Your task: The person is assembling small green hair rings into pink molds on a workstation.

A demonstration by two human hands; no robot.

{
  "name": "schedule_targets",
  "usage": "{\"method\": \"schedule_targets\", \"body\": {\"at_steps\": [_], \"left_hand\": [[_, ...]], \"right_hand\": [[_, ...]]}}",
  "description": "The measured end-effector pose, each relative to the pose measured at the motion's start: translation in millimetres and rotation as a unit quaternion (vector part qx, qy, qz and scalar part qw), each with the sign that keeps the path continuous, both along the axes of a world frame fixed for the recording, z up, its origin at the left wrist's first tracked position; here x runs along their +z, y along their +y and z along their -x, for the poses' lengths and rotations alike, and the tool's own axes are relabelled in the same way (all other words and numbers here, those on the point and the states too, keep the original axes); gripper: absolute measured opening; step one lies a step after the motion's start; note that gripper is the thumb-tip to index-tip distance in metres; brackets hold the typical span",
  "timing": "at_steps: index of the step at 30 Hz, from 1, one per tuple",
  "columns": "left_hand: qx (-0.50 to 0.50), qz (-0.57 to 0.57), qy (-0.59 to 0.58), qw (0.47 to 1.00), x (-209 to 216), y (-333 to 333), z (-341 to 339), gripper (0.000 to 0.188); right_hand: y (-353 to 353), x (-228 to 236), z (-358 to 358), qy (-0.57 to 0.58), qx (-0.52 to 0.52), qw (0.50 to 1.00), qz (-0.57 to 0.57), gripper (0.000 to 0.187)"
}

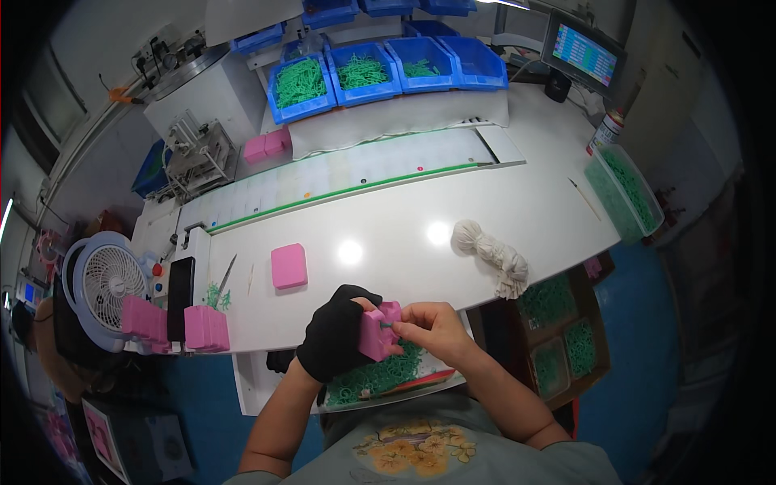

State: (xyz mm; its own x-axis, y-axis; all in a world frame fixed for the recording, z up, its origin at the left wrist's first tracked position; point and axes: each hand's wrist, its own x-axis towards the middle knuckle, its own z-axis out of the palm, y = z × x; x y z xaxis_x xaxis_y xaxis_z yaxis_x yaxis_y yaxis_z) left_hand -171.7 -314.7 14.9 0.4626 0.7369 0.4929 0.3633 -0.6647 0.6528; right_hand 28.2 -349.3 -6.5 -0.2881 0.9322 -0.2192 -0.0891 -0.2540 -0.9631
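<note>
In a black glove, my left hand grips a pink block, which looks hollow or notched on its right side. My bare right hand is closed at that side, thumb and forefinger pinching a small dark green piece against the block. Its exact shape is too small to make out. Below both hands, an open drawer holds a heap of green curly pieces. On the table, left of my hands, lies another pink block.
Tweezers lie left on the white table, near stacked pink blocks and a fan. A bundled white cloth lies right. Behind a conveyor strip stand blue bins of green pieces. A green tub stands far right.
</note>
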Motion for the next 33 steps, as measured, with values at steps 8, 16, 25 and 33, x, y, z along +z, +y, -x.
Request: {"method": "schedule_targets", "body": {"at_steps": [8,16,25,33], "left_hand": [[-0.045,-0.016,0.061,0.997,8.5,-3.8,4.4,0.053],[-0.027,-0.017,0.089,0.996,0.5,-8.9,16.8,0.062],[-0.022,0.033,-0.071,0.997,-5.3,-13.4,25.4,0.082],[-0.061,0.265,-0.257,0.927,-5.1,-29.8,1.7,0.090]], "right_hand": [[-2.1,-2.7,5.5,-0.076,0.033,0.996,-0.044,0.014],[-4.1,-9.9,9.6,-0.073,0.069,0.995,-0.013,0.019],[0.3,32.8,2.4,-0.134,0.057,0.987,-0.063,0.030],[15.3,11.1,-6.3,0.020,0.127,0.956,-0.263,0.019]]}}
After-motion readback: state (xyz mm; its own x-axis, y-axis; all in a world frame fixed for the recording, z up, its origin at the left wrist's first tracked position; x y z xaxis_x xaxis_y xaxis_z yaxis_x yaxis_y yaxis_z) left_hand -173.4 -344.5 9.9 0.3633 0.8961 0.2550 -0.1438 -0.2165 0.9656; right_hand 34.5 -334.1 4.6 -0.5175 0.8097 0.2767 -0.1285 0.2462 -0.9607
